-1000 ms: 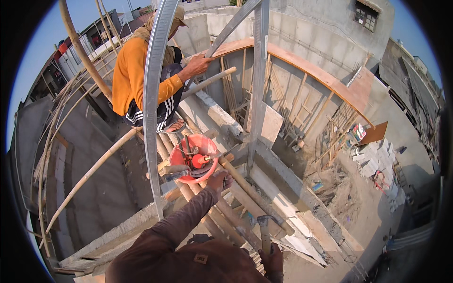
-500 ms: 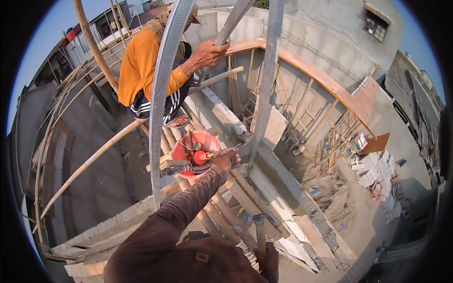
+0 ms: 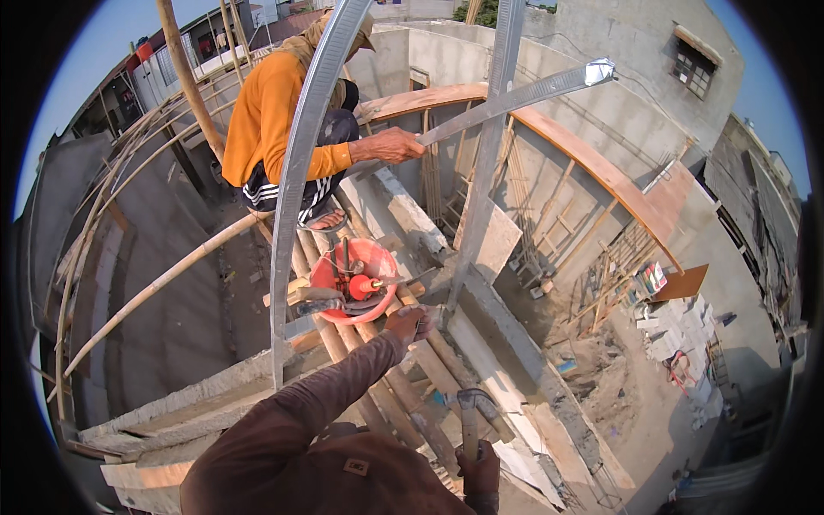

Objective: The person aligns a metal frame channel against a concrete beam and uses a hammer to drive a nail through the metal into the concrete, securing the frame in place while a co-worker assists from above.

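My right hand (image 3: 479, 468), at the lower middle, is closed round the handle of a claw hammer (image 3: 469, 419), its head pointing away from me. My left hand (image 3: 407, 324) is stretched out just below a red bucket (image 3: 319, 302). Its fingers are curled, and what they hold, if anything, is too small to name. In the bucket lie tools, among them a red bulb-shaped piece (image 3: 363, 286). Beyond my left hand stands an upright galvanized metal channel (image 3: 472, 232). A second upright channel (image 3: 292, 189) rises to its left.
A co-worker in an orange top (image 3: 268, 103) squats at the far left, gripping a loose metal channel (image 3: 524, 101) that crosses the upright. Bamboo poles (image 3: 403, 390) lie beneath the bucket. Right of them run a concrete beam (image 3: 515, 343) and a drop to the ground.
My left hand has drawn back from the bucket's rim toward me. The co-worker's loose channel has swung down to the right, across the upright. My right hand still holds the hammer.
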A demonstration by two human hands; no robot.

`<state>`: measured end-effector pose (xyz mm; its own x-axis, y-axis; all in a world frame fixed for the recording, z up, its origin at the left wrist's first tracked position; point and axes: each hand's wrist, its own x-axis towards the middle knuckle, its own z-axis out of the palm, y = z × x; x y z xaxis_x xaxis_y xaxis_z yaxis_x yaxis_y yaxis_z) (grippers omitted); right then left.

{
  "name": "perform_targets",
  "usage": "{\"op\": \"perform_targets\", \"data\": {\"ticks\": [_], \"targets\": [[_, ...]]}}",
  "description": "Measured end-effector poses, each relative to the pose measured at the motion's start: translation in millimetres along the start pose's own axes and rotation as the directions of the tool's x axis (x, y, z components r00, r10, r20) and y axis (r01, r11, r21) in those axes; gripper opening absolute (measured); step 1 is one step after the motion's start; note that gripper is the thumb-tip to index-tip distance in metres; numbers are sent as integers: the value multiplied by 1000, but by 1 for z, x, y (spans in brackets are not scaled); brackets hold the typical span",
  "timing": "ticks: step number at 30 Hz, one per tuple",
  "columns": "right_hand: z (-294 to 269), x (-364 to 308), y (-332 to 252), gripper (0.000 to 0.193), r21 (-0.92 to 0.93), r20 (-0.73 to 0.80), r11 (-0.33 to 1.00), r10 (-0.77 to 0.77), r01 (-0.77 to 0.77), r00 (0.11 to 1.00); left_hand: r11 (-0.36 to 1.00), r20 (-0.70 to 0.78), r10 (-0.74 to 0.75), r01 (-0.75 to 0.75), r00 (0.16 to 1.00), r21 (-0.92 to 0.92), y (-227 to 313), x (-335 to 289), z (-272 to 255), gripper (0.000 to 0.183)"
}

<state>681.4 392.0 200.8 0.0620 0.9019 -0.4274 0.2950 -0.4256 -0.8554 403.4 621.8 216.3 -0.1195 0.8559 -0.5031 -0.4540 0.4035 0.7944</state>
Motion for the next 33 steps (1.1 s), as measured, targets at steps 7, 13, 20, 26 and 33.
{"op": "perform_targets", "data": {"ticks": [7,13,20,26,33], "targets": [[-6,8,4,34,-101,90,995,10,-1,996,999,42,-42,42,998,-8,-13,-25,-25,17],[-4,15,-1,36,-121,94,990,-55,66,994,997,-9,-42,41,999,-70,-10,-29,-32,19],[-1,17,-23,46,-185,103,982,-17,36,995,957,36,222,-210,974,-198,74,13,14,25],[17,13,-28,45,-157,52,987,-27,35,998,891,90,379,-337,921,-304,151,26,61,23],[44,37,-20,45,-293,55,936,-186,194,981,808,111,519,-444,848,-388,216,37,90,24]]}}
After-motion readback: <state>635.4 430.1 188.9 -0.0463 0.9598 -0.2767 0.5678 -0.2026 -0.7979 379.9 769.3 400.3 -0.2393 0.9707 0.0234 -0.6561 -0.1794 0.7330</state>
